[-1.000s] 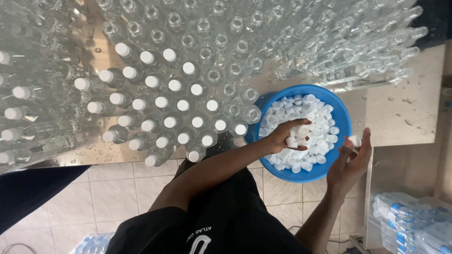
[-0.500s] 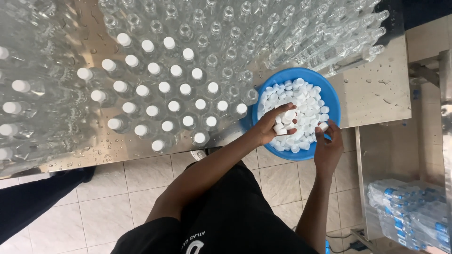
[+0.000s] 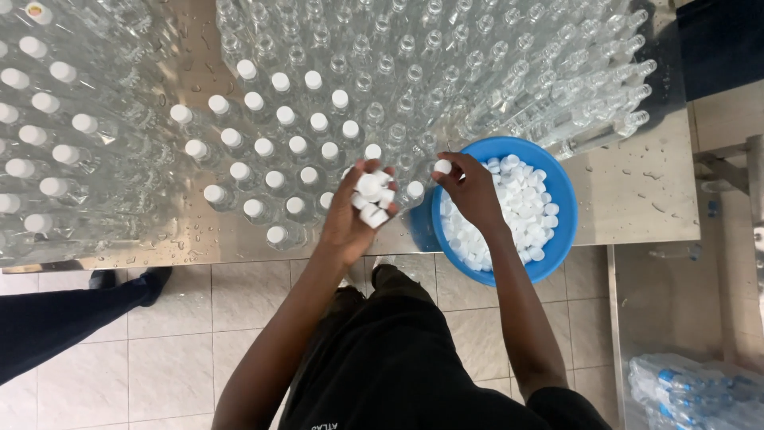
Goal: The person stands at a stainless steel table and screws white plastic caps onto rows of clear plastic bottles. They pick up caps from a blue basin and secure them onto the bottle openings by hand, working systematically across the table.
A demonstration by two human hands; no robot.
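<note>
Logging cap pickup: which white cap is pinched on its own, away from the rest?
The single cap in the right hand's fingertips, above the blue bowl's rim. The left hand cups a cluster; the others lie in the bowl.

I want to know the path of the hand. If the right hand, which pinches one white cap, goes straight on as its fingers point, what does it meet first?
Probably the uncapped clear plastic bottles just beyond the right hand and its white cap; depth is unclear.

The bowl sits at the table edge, caps in it; bottles stand left of and behind the bowl.
</note>
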